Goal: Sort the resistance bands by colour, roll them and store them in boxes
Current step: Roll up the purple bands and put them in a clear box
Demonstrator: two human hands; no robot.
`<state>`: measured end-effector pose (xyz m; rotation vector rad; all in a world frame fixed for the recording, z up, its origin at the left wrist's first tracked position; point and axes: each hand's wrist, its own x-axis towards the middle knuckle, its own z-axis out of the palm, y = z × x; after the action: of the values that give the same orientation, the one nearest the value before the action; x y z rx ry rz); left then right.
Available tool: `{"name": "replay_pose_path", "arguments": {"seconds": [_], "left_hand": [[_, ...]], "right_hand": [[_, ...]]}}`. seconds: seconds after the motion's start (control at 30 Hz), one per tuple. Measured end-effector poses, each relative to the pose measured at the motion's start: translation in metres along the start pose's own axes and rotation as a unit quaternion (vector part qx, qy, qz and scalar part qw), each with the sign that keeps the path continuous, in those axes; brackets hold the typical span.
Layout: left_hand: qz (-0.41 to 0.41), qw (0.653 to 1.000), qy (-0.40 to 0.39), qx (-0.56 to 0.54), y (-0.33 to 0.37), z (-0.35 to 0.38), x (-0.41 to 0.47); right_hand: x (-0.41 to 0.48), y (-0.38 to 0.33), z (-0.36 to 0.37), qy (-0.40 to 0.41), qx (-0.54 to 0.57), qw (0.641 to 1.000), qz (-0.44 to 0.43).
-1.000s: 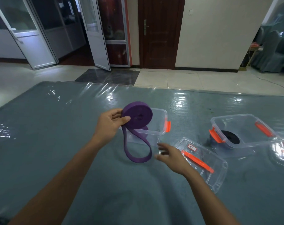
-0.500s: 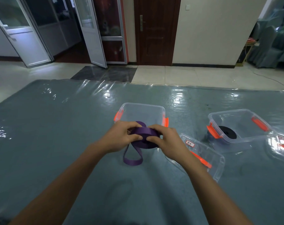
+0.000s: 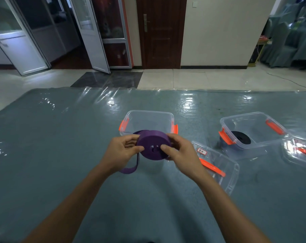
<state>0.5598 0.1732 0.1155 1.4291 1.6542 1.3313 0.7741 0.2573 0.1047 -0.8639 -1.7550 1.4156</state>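
the purple band (image 3: 154, 146) is nearly coiled, pinched between the curled fingers and thumbs of left hand (image 3: 121, 151) and right hand (image 3: 180, 153), a short tail (image 3: 129, 170) dangling below the left fingers, its open box (image 3: 148, 113) just beyond them, a black roll (image 3: 240, 139) already boxed further right.

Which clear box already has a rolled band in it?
The right box, holding a black roll; the middle box shows none inside.

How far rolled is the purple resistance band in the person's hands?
Nearly rolled. The purple resistance band is a coil gripped by the left hand and right hand, with a short loop hanging loose below.
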Motion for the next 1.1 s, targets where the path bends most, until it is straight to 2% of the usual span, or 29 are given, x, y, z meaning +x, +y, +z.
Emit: {"name": "replay_pose_path", "arguments": {"seconds": [0.1,0.2,0.27,0.37,0.47,0.57,0.63,0.7,0.8,0.87,0.97,1.1], "left_hand": [[0.016,0.999,-0.017,0.047,0.007,-0.001,0.003],[0.034,0.995,-0.036,0.082,0.016,0.0,0.005],[0.026,0.997,-0.031,0.067,0.017,0.002,0.006],[0.0,1.0,0.002,0.005,0.012,0.005,0.007],[-0.013,0.999,0.021,-0.024,0.01,0.007,0.005],[-0.018,0.999,0.027,-0.03,0.008,0.007,0.004],[-0.016,0.999,0.029,-0.02,0.005,0.006,0.004],[-0.014,1.0,0.018,-0.011,0.003,0.006,0.003],[0.004,0.999,-0.019,0.03,0.005,0.006,0.001],[0.01,0.999,-0.035,0.039,0.007,0.009,0.002],[-0.009,0.999,-0.021,-0.023,0.008,0.01,0.004],[-0.021,0.995,0.005,-0.094,0.007,0.016,0.003]], "right_hand": [[0.001,-0.004,-0.004,-0.012,-0.17,0.982,-0.078],[0.008,-0.008,-0.005,-0.025,-0.234,0.967,-0.098],[0.011,-0.011,-0.007,-0.015,-0.177,0.982,-0.069],[0.01,-0.016,-0.011,0.0,-0.024,1.0,-0.007],[0.006,-0.015,-0.015,0.01,0.124,0.992,0.033],[0.002,-0.012,-0.014,0.016,0.164,0.985,0.053],[0.0,-0.008,-0.01,0.015,0.119,0.992,0.048],[0.001,-0.006,-0.009,0.011,0.007,1.0,0.004],[0.0,-0.006,-0.011,-0.019,-0.202,0.976,-0.077],[0.0,-0.007,-0.011,-0.029,-0.237,0.965,-0.104],[-0.002,-0.007,-0.01,0.012,-0.164,0.982,-0.098],[-0.002,-0.01,-0.01,0.064,0.057,0.996,0.004]]}}
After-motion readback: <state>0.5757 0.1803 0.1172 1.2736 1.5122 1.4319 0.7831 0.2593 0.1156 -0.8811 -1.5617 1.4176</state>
